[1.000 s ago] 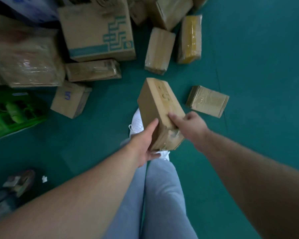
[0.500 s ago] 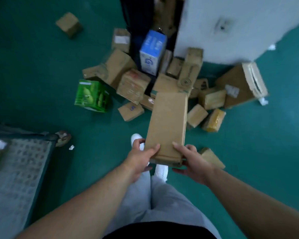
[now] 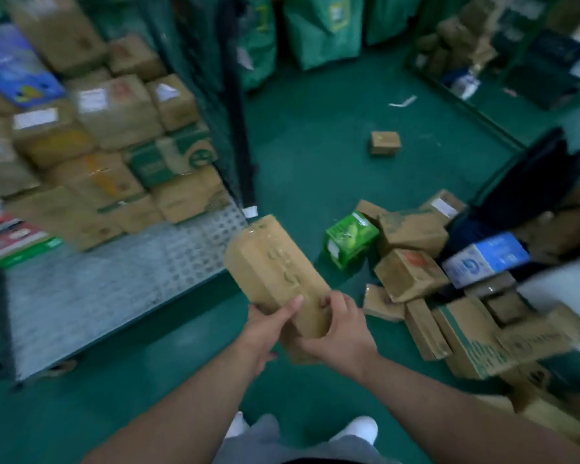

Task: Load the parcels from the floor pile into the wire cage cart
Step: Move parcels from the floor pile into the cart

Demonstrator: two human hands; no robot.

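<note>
Head view: left grip [image 3: 265,326] and right grip [image 3: 340,329] both wrapped round the near end of the long parcel [image 3: 275,269] — its far end points up-left at the wire cage cart [image 3: 114,289]. Cart lies left — left grip nearer.

Single view, head-worn, wide-angle. Faces forward and down, close above the fingers [image 3: 295,304]; wire cage cart [image 3: 114,279] left of them, floor pile [image 3: 412,272] right.
</note>
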